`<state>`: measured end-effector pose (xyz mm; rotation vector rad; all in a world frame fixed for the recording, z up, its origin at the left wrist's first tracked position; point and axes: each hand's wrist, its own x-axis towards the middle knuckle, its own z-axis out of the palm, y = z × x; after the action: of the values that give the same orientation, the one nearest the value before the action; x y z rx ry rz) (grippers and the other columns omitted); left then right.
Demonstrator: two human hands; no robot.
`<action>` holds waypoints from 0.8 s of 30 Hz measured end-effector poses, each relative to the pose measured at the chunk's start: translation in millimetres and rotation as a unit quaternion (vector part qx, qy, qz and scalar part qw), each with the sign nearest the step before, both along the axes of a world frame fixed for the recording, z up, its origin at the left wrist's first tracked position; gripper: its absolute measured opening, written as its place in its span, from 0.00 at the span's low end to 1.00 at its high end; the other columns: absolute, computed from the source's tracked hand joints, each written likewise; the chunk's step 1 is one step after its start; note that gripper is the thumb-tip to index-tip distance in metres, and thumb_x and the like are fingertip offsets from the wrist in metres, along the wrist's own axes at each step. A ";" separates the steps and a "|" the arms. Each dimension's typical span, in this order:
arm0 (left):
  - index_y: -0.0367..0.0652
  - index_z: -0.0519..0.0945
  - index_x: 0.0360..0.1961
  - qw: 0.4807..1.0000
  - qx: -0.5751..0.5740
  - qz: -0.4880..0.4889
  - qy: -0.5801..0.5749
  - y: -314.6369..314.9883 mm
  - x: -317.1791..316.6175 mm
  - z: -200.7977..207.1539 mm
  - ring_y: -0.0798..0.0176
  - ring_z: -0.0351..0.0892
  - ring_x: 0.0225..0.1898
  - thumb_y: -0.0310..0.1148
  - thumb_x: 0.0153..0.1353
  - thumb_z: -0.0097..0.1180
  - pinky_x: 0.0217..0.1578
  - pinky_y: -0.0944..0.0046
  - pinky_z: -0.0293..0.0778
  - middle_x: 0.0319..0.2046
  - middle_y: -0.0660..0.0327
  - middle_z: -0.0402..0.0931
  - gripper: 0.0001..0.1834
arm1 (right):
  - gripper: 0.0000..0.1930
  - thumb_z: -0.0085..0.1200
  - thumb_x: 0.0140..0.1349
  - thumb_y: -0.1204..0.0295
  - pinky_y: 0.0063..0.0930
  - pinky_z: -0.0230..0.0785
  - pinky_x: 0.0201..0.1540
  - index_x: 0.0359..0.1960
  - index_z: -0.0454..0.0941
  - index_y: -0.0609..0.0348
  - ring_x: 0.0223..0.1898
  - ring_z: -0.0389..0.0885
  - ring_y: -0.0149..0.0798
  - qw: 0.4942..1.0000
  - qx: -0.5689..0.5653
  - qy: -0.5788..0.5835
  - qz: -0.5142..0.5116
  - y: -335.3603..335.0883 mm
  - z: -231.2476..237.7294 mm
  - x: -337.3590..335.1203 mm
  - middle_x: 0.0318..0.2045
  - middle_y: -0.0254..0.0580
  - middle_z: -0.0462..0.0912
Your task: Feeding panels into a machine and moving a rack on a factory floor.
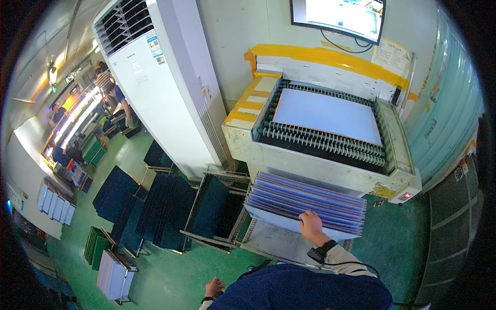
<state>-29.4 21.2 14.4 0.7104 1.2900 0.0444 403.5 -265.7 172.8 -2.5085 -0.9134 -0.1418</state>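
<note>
My right hand (311, 226), with a dark band at the wrist, grips the upper edge of the nearest white panel (279, 217). That panel stands at the front of a row of several thin white panels in a rack (274, 238). Low by my body, my left hand (214, 287) hangs with loosely bent fingers and nothing in it. Beyond the rack, another white panel (328, 114) lies flat on the rollers (320, 138) of a conveyor machine (305, 160).
A tall white air conditioner (160, 88) stands left of the machine. Racks of dark panels (168, 209) and an open-framed rack (214, 206) line the left floor. A screen (338, 18) hangs above the machine. Clear plastic strips (444, 103) hang right. People (118, 95) work far left.
</note>
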 end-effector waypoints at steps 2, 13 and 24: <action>0.37 0.68 0.37 1.000 -0.007 0.008 -0.005 0.7 -1.0 -3.2 0.52 0.75 0.24 0.39 0.61 0.50 0.19 0.58 0.71 0.27 0.51 0.73 0.15 | 0.07 0.55 0.47 0.73 0.43 0.68 0.38 0.30 0.76 0.56 0.38 0.73 0.50 1.000 0.001 0.000 0.006 0.4 -1.5 1.7 0.31 0.45 0.74; 0.36 0.68 0.40 1.000 0.013 -0.008 0.013 -2.1 -0.2 -10.2 0.50 0.76 0.26 0.39 0.61 0.50 0.20 0.56 0.71 0.30 0.50 0.74 0.16 | 0.08 0.54 0.46 0.75 0.43 0.66 0.39 0.31 0.76 0.57 0.38 0.70 0.50 1.000 -0.019 -0.005 -0.006 0.7 0.5 -12.8 0.35 0.44 0.72; 0.35 0.70 0.40 1.000 0.000 -0.013 -0.028 13.7 -32.0 -85.1 0.52 0.77 0.28 0.37 0.60 0.47 0.23 0.56 0.74 0.33 0.49 0.75 0.15 | 0.13 0.52 0.45 0.76 0.42 0.66 0.42 0.36 0.77 0.59 0.41 0.70 0.50 0.999 -0.001 -0.031 0.041 -7.7 1.2 -25.1 0.38 0.44 0.73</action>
<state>-61.4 34.9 -70.7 0.7201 1.2270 0.0430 378.4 -273.5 174.0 -2.4766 -1.0409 -0.1923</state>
